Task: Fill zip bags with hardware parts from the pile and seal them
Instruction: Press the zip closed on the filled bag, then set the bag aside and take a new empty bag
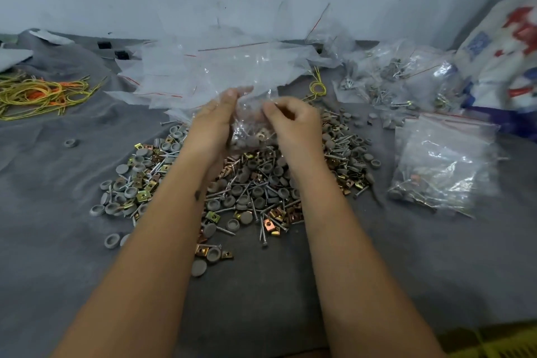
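Grey cloth (pixel 72 241) covers the whole work surface, crumpled toward the far wall. On it, in the middle, spreads the wide pile of hardware parts (pixel 261 189): grey round plastic caps, silver screws and brass-coloured square clips, reaching from under both forearms out to either side. Beyond the pile lies a loose heap of empty clear zip bags with red seal lines (pixel 180 73); to the right sits a filled clear bag (pixel 441 166), with more filled ones behind it. A tangle of yellow and orange cords (pixel 37 93) lies far left.

Above the far edge of the pile, both hands hold a small clear zip bag partly loaded with caps and clips (pixel 251 132). The left hand (pixel 213 125) has its fingers fairly straight along the bag's left side, fingertips at the mouth. The right hand (pixel 293 122) is curled, thumb and fingers pinching the bag's upper edge.

The bag hangs between the hands with its mouth up and away from the person, its weighted bottom toward the pile. Sealing likely means pressing along that top edge, which runs left to right between the two hands, equally close to each.
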A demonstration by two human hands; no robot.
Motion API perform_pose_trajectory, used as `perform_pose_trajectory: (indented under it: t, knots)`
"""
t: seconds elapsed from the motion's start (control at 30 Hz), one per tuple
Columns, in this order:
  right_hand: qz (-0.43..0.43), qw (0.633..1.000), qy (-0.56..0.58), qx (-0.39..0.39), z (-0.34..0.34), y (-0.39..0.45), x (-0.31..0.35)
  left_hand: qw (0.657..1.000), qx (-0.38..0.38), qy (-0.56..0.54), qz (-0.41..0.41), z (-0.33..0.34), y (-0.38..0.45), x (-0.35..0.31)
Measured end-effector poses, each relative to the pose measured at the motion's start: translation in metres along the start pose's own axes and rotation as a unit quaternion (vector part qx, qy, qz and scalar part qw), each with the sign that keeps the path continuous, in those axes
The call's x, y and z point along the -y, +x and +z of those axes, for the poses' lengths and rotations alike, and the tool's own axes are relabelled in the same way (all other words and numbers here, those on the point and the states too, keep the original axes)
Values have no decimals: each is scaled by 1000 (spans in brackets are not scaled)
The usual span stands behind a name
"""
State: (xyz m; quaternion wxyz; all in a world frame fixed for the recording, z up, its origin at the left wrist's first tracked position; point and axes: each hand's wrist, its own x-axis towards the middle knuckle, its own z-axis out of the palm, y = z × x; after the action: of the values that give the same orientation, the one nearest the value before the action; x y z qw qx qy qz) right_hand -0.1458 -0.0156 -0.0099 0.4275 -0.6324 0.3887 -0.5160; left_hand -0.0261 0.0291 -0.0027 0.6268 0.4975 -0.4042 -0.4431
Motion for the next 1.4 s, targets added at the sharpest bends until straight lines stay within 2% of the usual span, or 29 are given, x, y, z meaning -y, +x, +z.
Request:
perform_pose_trajectory:
  t: [0.13, 0.3, 0.43, 0.53, 0.6, 0.67, 0.77, 0.83, 0.87, 0.97, 1.03, 1.1, 1.2, 1.3, 1.4]
  knots:
    - [2, 994, 10, -109, -30, 7, 9, 999, -3, -16, -46, 38, 9, -10]
    - [43, 967, -52, -247, -98, 4, 1, 997, 64, 18, -32, 106, -3, 2]
    - [76, 913, -101, -389, -148, -5, -4, 993, 107, 41, -11, 158, -15, 17]
    - [121, 858, -238, -439, -168, -15, -14, 982, 153, 110, -19, 181, -25, 34]
    - [166, 844, -299, -414, -170, -20, -20, 971, 194, 122, -65, 188, -31, 48]
    - [185, 846, -316, -389, -161, -25, -22, 972, 191, 115, -75, 187, -34, 56]
    - [92, 845, -338, -403, -135, -27, -18, 993, 109, 28, -39, 178, -37, 51]
    - [17, 867, -330, -373, -111, -21, -9, 995, 74, -61, -33, 169, -40, 42]
    - [-4, 884, -319, -341, -99, -15, -4, 989, 61, -120, -57, 163, -42, 37]
    - [-40, 920, -295, -255, -61, 1, 6, 937, 51, -303, -166, 138, -40, 28]
    - [-75, 935, -270, -216, -30, 11, 13, 899, 83, -386, -190, 115, -41, 27]
    - [-94, 959, -207, -171, -2, 26, 22, 867, 146, -421, -222, 97, -47, 26]
    - [-84, 987, -111, -76, 31, 55, 37, 840, 274, -383, -269, 77, -52, 25]
    - [-71, 991, -114, 6, 49, 83, 37, 857, 300, -273, -317, 51, -38, 19]
    - [-56, 988, -137, 54, 56, 99, 23, 870, 343, -114, -336, 24, -19, 8]
